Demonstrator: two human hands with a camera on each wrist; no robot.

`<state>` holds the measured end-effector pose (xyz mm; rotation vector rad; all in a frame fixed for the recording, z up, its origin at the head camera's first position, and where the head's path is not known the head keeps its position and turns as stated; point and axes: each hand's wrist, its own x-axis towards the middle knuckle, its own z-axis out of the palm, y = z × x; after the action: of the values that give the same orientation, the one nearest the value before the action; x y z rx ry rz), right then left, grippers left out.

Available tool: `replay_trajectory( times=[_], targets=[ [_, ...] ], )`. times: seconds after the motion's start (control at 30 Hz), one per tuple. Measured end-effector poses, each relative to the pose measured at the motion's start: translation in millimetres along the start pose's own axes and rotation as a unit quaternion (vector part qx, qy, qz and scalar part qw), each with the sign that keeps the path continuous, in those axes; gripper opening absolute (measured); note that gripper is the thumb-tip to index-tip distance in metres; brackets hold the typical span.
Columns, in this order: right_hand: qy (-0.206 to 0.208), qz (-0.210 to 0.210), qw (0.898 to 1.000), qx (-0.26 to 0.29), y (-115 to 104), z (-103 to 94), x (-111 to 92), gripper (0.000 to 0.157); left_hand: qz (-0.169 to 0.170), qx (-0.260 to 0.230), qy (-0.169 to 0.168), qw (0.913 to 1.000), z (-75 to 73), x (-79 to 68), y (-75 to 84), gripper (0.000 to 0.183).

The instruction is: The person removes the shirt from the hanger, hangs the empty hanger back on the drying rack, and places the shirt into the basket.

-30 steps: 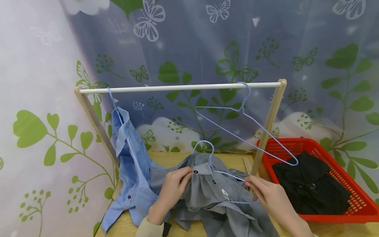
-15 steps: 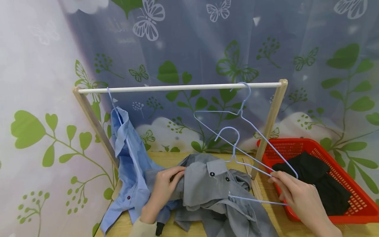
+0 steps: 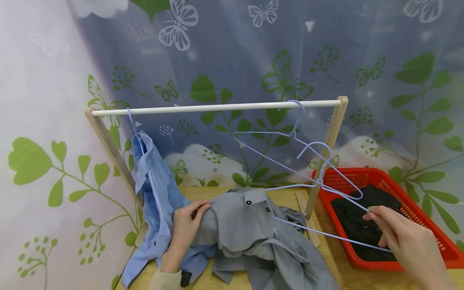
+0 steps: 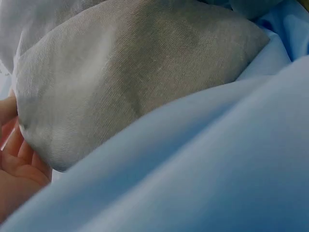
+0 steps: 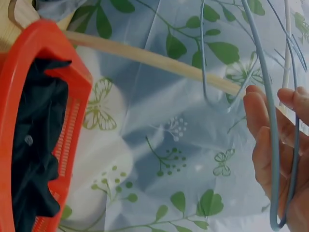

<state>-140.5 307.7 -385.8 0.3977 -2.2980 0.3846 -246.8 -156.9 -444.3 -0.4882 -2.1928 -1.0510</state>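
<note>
My left hand point(image 3: 184, 230) pinches the edge of a grey buttoned shirt point(image 3: 241, 227) that lies bunched on the table. In the left wrist view, fingers point(image 4: 24, 164) hold the side of the grey cloth point(image 4: 111, 92), with blue fabric in front. My right hand point(image 3: 409, 237) grips the right end of a light blue wire hanger point(image 3: 320, 181), between thumb and fingers. Its hook points up, and its left end runs into the shirt, where it is hidden. In the right wrist view the hanger's bent end point(image 5: 276, 193) passes through the hand.
A blue shirt point(image 3: 156, 193) hangs at the left of a white rail point(image 3: 217, 108) on wooden posts. Another wire hanger point(image 3: 302, 114) hangs bare at its right. A red basket point(image 3: 328, 225) holding a black garment point(image 3: 346, 217) stands at the right. A patterned curtain point(image 3: 232, 48) backs everything.
My right hand has moved right with the hanger, drawing much of it out of the grey shirt. My left hand has shifted left, holding the shirt edge and stretching the cloth.
</note>
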Motion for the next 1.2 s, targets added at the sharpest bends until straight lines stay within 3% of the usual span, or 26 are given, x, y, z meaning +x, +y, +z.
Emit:
replay_trajectory(
  times=[0.2, 0.3, 0.43, 0.67, 0.8, 1.0, 1.1, 1.2],
  targets=[
    [0.023, -0.013, 0.999, -0.020, 10.0, -12.2, 4.1, 0.035, -0.015, 0.012, 0.030, 0.9994, -3.6, 1.2, -4.1, 0.007],
    [0.038, -0.023, 0.999, -0.019, 13.2, -19.1, 8.3, 0.040, -0.021, 0.021, 0.042, 0.9987, -3.4, 2.0, -5.7, 0.007],
    [0.042, -0.034, 0.998, -0.032, 14.4, -25.1, 14.3, 0.034, -0.026, 0.025, 0.058, 0.9976, -4.4, 2.0, -6.4, 0.007],
    [0.063, -0.004, 0.998, -0.024, 13.3, -30.7, 29.8, 0.013, -0.025, 0.035, 0.061, 0.9972, -5.8, 1.1, -5.3, 0.007],
    [0.079, -0.015, 0.996, -0.031, 7.1, -31.1, 39.6, 0.017, -0.018, 0.041, 0.057, 0.9974, -3.6, 0.1, -3.0, 0.006],
    [0.107, -0.047, 0.992, -0.047, -13.1, -17.0, 55.2, 0.043, -0.017, 0.034, 0.046, 0.9982, 2.2, -0.8, 2.0, 0.008],
    [0.114, -0.048, 0.991, -0.043, -24.7, -7.5, 64.5, 0.039, -0.031, 0.032, 0.030, 0.9985, 4.8, -1.5, 5.7, 0.009],
    [0.106, -0.047, 0.992, -0.046, -37.1, 2.2, 74.8, 0.024, -0.043, 0.028, 0.018, 0.9985, 7.3, -2.6, 8.8, 0.010]
  ],
)
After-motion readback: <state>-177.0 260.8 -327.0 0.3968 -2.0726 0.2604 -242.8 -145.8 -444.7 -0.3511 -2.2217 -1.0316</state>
